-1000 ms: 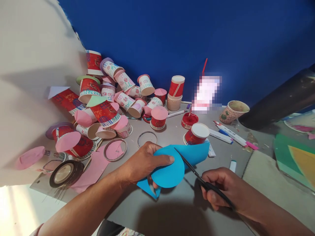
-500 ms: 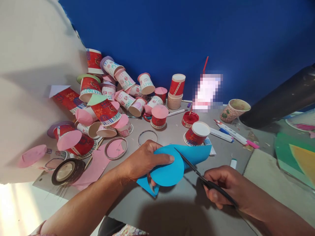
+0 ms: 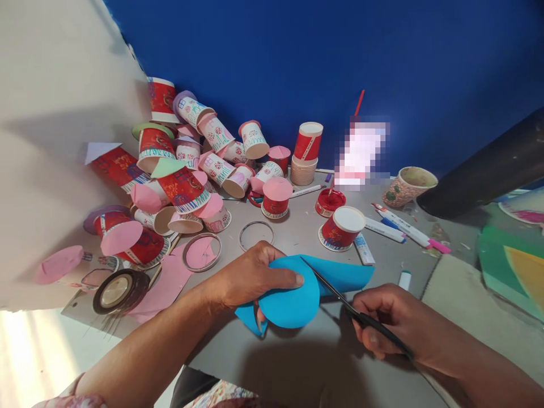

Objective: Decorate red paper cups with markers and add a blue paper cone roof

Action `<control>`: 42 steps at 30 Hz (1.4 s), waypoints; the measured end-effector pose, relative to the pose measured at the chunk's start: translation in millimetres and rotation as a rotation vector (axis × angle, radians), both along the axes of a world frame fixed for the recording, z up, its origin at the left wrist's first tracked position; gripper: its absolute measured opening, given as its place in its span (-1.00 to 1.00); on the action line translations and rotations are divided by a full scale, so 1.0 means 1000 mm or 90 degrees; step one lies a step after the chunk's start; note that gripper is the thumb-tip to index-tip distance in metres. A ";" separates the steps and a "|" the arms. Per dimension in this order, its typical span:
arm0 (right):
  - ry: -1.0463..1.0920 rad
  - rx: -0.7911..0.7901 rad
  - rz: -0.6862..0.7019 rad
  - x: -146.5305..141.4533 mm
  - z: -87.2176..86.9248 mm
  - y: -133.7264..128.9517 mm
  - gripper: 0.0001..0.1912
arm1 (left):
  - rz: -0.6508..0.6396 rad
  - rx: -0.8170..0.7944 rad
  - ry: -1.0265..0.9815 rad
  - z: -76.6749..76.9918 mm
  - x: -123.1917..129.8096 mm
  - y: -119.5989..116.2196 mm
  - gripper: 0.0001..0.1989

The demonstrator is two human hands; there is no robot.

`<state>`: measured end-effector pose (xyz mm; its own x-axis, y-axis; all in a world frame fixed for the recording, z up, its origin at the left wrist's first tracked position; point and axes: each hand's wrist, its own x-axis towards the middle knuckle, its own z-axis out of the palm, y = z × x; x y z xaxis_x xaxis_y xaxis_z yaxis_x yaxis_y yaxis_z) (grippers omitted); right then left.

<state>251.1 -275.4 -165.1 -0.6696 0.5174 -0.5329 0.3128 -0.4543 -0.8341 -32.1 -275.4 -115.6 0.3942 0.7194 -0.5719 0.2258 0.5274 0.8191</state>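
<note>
Between the thumb and fingers of my left hand [image 3: 255,275] is a sheet of blue paper [image 3: 291,303], its front part cut to a rounded edge. A partly cut strip of the same sheet stretches off to the right, and a pointed scrap hangs below my left hand. My right hand [image 3: 386,323] is closed around the black handles of a pair of scissors [image 3: 340,297]. The blades lie along the round edge, with the paper between or against them; they look nearly closed. Just beyond the paper stands a red paper cup [image 3: 341,228], upside down.
Decorated paper cups [image 3: 182,187] pile up at the left by the wall. Nearer are a roll of black tape [image 3: 121,292], pink paper scraps [image 3: 170,277] and a tape ring [image 3: 256,235]. Behind stand a red paint jar [image 3: 330,202] and stacked cups [image 3: 304,170]; markers [image 3: 402,224] lie right.
The blue strip at the right has dropped slightly and swung outward. The round part has tilted a little lower, while both hands keep nearly the same place. The view has shifted slightly.
</note>
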 end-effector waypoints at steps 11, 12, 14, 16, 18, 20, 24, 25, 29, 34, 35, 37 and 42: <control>-0.035 -0.016 0.013 -0.003 0.009 0.000 -0.36 | -0.033 -0.015 -0.005 0.001 -0.001 0.001 -0.66; -0.030 -0.026 0.010 -0.003 0.009 0.000 -0.36 | -0.044 -0.015 -0.006 0.002 0.000 0.001 -0.66; -0.025 -0.044 0.009 -0.003 0.008 -0.001 -0.36 | -0.068 -0.014 -0.014 0.003 0.000 0.001 -0.65; -0.028 -0.051 0.014 -0.003 0.008 -0.002 -0.36 | -0.085 -0.017 -0.017 0.003 -0.001 0.002 -0.65; -0.033 -0.052 0.023 -0.002 0.008 -0.002 -0.37 | -0.092 -0.012 -0.014 0.002 -0.002 0.002 -0.64; -0.035 -0.047 0.026 -0.002 0.010 -0.001 -0.36 | -0.098 -0.005 -0.014 0.003 -0.003 0.003 -0.63; -0.036 -0.040 0.024 0.000 0.010 -0.001 -0.32 | -0.123 0.001 -0.020 0.005 -0.005 0.002 -0.62; -0.032 -0.039 0.023 0.001 0.009 -0.001 -0.33 | -0.129 0.002 -0.019 0.005 -0.005 0.002 -0.63; -0.033 -0.029 0.028 0.003 0.006 -0.001 -0.41 | -0.145 0.008 -0.004 0.002 -0.007 0.002 -0.62; -0.057 -0.039 0.052 0.002 0.009 -0.001 -0.49 | -0.175 0.024 -0.005 -0.001 -0.009 0.002 -0.60; -0.057 -0.044 0.054 0.002 0.010 -0.001 -0.49 | -0.179 0.025 -0.005 0.000 -0.009 0.002 -0.61; -0.058 -0.047 0.060 0.001 0.011 -0.001 -0.49 | -0.185 0.020 -0.005 0.000 -0.008 0.002 -0.61; -0.048 -0.027 0.052 0.001 0.009 -0.001 -0.41 | -0.196 0.017 -0.015 0.000 -0.007 0.003 -0.61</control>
